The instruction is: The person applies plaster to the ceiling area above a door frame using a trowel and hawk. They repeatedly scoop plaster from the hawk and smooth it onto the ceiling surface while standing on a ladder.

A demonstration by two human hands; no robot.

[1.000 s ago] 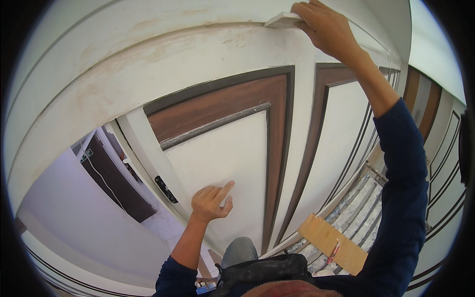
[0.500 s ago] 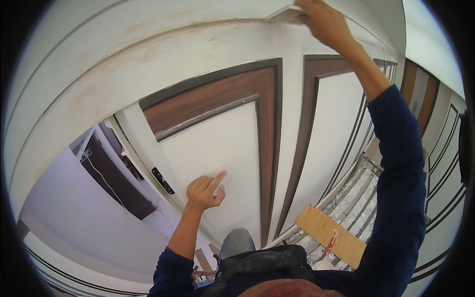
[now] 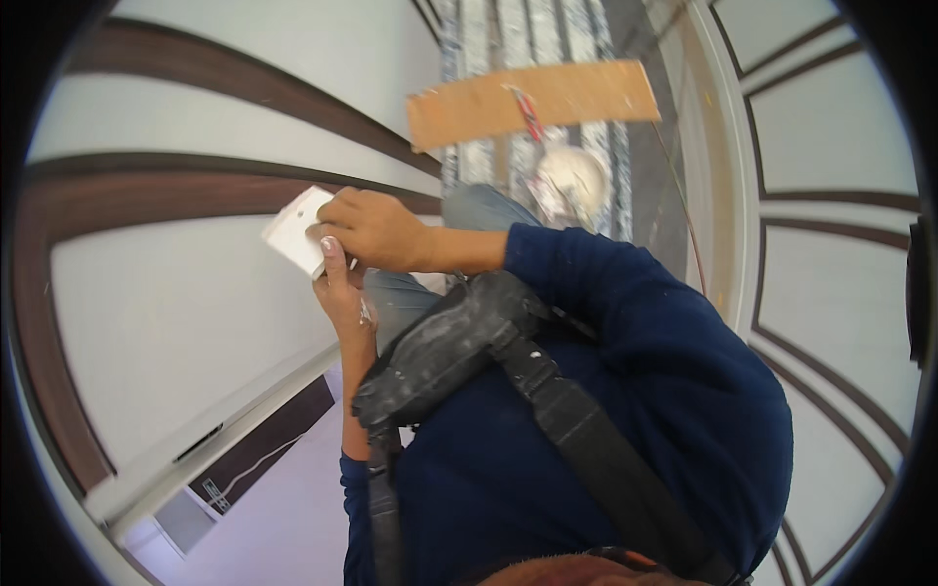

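Note:
In front of the door, both my hands are closed on a flat white rectangular piece point(image 3: 290, 234) with a small dark spot on its face. Its exact kind is not clear; it could be a pad or a scraper blade. My right hand point(image 3: 379, 230) grips its right edge with bent fingers. From below, my left hand point(image 3: 342, 298) pinches the lower corner, its thumb lying along the piece and its other fingers mostly hidden. White smears mark the left wrist. Behind the piece is a white door panel point(image 3: 176, 303) framed by brown moulding point(image 3: 166, 195).
A slatted, paint-spattered platform point(image 3: 479, 39) stands beyond me, with a wooden board point(image 3: 586, 93) across it. A red-handled tool point(image 3: 529, 115) lies on the board. Nearby sit a whitish round container point(image 3: 575, 181) and a clear plastic bag point(image 3: 547, 203). More panelled doors point(image 3: 831, 283) line the right.
My view has swung down and to the right. My right hand has come down from the upper ledge with the white piece, and my left hand has taken hold of it too.

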